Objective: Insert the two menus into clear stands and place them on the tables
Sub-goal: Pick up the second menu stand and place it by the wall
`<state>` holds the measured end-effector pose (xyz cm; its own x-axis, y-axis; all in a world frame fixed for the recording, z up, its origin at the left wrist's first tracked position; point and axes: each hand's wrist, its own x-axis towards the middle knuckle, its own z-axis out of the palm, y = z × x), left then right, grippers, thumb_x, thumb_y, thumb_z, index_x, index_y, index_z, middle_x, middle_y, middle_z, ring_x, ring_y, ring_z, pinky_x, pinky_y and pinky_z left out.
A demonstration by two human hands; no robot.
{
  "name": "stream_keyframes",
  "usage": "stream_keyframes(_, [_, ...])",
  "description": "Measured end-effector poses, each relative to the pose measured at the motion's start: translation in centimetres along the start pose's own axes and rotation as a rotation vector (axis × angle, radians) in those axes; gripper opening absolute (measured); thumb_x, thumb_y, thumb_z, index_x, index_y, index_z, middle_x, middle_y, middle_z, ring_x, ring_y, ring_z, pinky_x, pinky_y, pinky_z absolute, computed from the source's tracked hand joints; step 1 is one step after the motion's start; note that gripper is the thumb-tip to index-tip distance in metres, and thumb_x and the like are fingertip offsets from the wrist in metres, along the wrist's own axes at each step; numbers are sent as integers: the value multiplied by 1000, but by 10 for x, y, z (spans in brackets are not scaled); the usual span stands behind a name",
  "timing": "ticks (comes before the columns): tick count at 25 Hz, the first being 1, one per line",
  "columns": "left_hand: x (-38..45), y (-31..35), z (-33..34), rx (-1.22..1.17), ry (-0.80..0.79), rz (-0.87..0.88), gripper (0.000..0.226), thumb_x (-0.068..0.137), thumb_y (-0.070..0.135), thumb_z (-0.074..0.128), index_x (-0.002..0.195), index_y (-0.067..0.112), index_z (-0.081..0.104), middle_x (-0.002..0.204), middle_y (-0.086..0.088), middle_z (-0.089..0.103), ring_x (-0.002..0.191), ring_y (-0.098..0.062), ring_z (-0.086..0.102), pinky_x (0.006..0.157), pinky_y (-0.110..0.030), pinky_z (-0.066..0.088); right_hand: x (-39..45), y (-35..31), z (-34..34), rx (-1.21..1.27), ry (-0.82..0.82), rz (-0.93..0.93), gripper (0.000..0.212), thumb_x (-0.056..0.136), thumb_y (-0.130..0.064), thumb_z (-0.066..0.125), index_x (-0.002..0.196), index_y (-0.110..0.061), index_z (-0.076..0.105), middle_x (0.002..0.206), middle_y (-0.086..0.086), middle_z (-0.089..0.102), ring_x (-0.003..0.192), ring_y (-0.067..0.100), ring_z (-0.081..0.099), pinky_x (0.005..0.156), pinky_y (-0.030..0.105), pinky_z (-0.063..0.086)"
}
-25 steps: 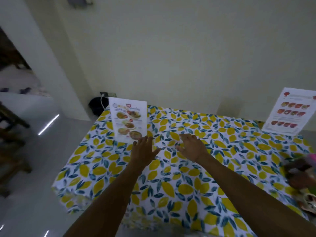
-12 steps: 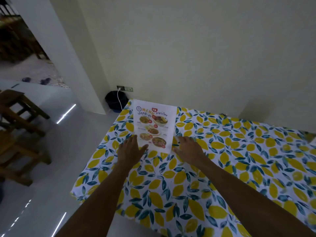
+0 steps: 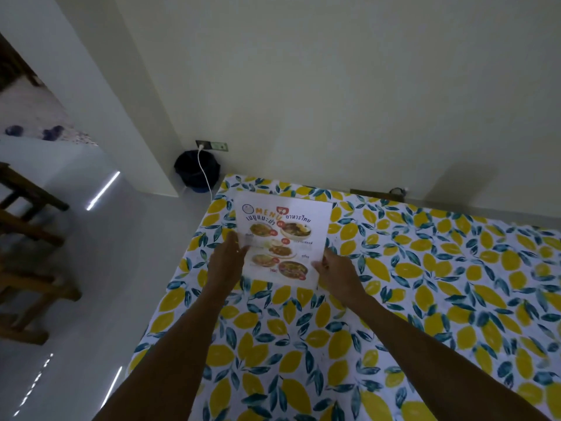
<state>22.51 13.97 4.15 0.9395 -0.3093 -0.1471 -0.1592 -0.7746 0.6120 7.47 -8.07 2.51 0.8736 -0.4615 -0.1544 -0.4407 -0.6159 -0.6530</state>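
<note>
Both hands now reached one menu, left hand and right hand pinching its side edges

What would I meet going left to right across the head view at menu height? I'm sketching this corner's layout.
Dark wooden chair → glossy grey floor → left hand → white printed food menu → right hand → lemon-patterned tablecloth.

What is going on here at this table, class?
A person has both hands on a menu standing near the far left corner of a table covered in a lemon-print cloth. The left hand takes its left edge and the right hand its lower right edge. Whether the grip is firm is unclear.
</note>
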Motion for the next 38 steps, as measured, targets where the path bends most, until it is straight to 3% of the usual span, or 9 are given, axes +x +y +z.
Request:
stream_keyframes(2, [17, 2, -9, 3, 12, 37, 35, 91, 38, 59, 115, 15, 50, 104, -15, 70, 86, -34, 67, 66, -40, 55, 13, -6, -3, 2, 11, -19, 28, 93, -36, 57, 94, -8, 59, 80, 11, 69, 72, 23, 66, 63, 43, 57])
stream_keyframes(4, [37, 6, -21, 24, 27, 107, 33, 91, 32, 61, 113, 9, 53, 100, -17, 70, 86, -36, 67, 63, -36, 48, 32, -18, -8, -4, 51, -27, 27, 93, -34, 59, 85, -9, 55, 79, 12, 68, 72, 26, 66, 63, 42, 55])
stream_keyframes(9, [114, 12, -62, -15, 18, 215, 29, 89, 37, 63, 107, 16, 54, 89, -10, 73, 79, -32, 68, 70, -46, 56, 97, -65, -21, -2, 134, 6, 28, 92, -29, 62, 77, -12, 47, 76, 15, 66, 73, 31, 64, 59, 35, 45])
stream_keyframes(14, [212, 10, -91, -49, -45, 332, 32, 91, 38, 59, 116, 19, 58, 97, -4, 73, 82, -23, 68, 72, -36, 54, 176, -106, -15, -68, 262, 25, 26, 91, -28, 64, 91, -3, 56, 85, 19, 69, 80, 36, 65, 64, 34, 43])
stream_keyframes(17, [256, 8, -100, -52, -82, 380, 25, 93, 31, 58, 114, 17, 59, 98, -3, 71, 79, -20, 64, 70, -34, 50, 214, -121, -1, -69, 299, 62, 24, 90, -26, 64, 83, -7, 52, 78, 17, 64, 79, 39, 64, 62, 31, 36])
stream_keyframes(21, [316, -9, -96, -42, -121, 411, 24, 91, 34, 59, 108, 17, 57, 102, -11, 71, 86, -28, 67, 74, -47, 57, 255, -124, 23, -52, 356, 73, 21, 89, -22, 65, 86, -4, 56, 83, 18, 69, 78, 37, 66, 63, 29, 39])
stream_keyframes(25, [339, -21, -84, -32, -118, 380, 20, 92, 30, 59, 106, 16, 58, 102, -10, 70, 87, -28, 66, 75, -42, 54, 279, -119, 44, -68, 343, 95, 24, 90, -23, 64, 90, -1, 57, 85, 21, 70, 78, 38, 66, 62, 32, 42])
stream_keyframes(34, [357, -31, -68, -21, -107, 406, 24, 93, 35, 57, 104, 13, 60, 90, -5, 71, 73, -20, 65, 60, -32, 45, 293, -112, 49, -107, 287, 152, 31, 94, -29, 57, 99, 2, 57, 92, 25, 69, 84, 40, 65, 68, 39, 47])
stream_keyframes(38, [356, -31, -68, -6, -103, 387, 24, 90, 38, 59, 104, 18, 60, 92, -4, 74, 74, -20, 68, 63, -38, 56, 291, -114, 51, -82, 286, 156, 31, 95, -29, 55, 95, 2, 56, 87, 26, 67, 83, 41, 63, 68, 41, 47])
